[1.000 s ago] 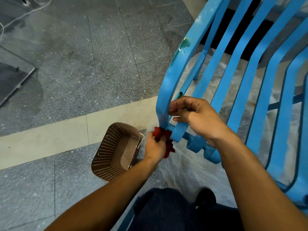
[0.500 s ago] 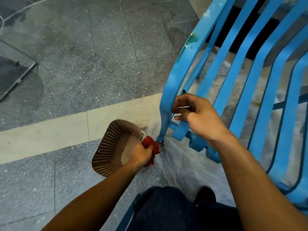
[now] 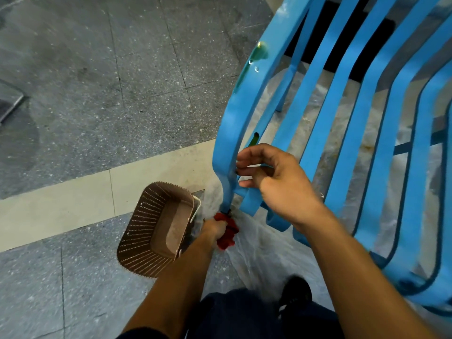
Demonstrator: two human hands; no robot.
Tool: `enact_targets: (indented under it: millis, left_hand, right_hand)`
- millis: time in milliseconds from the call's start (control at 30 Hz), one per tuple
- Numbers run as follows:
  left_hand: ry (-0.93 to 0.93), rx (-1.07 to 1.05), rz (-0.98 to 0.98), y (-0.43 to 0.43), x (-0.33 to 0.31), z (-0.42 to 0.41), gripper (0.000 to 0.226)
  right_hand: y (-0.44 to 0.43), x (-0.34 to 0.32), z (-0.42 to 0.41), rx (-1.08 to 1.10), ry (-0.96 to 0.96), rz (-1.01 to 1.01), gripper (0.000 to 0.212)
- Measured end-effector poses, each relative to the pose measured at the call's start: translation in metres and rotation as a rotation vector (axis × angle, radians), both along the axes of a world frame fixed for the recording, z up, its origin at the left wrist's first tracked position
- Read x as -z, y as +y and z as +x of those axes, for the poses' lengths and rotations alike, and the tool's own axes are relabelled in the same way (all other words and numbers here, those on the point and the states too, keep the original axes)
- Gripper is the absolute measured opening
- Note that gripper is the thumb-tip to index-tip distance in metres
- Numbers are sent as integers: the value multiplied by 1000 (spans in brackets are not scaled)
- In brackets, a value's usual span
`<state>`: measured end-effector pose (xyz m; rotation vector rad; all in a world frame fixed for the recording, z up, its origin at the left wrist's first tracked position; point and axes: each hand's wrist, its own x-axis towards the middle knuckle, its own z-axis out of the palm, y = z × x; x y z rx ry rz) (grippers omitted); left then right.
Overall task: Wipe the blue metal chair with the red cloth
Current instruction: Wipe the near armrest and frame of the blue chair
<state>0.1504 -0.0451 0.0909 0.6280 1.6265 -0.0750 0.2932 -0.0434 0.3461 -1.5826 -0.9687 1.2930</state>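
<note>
The blue metal chair (image 3: 236, 113) fills the right side, its curved slats running from top right down to the front edge. My left hand (image 3: 211, 228) is shut on the bunched red cloth (image 3: 227, 234), which is pressed against the bottom of the chair's front left leg at floor level. My right hand (image 3: 276, 182) curls loosely around a slat at the seat's front left corner, just above the cloth.
A brown slatted plastic basket (image 3: 137, 231) lies tipped on the floor right beside my left hand. Clear plastic sheeting (image 3: 256, 255) covers the floor under the chair. My dark shoe (image 3: 296, 289) is below it. A metal frame (image 3: 9, 106) lies at the far left.
My left hand has slid the red cloth down the chair leg from the seat corner to its foot. My right hand's fingers have loosened on the slat.
</note>
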Motion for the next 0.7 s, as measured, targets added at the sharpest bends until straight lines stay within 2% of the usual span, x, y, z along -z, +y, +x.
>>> enact_targets:
  millis: [200, 400, 567, 700]
  left_hand:
    - [-6, -57, 24, 10, 9, 6, 49]
    - [-20, -87, 8, 16, 59, 1, 56]
    - [-106, -162, 80, 9, 3, 5, 53]
    - [-131, -184, 122, 7, -38, 4, 36]
  right_hand:
    - [1, 1, -1, -33, -39, -9, 47]
    - [2, 0, 1, -29, -39, -31, 54]
    - [3, -1, 1, -41, -45, -42, 53]
    - [4, -2, 1, -65, -91, -40, 48]
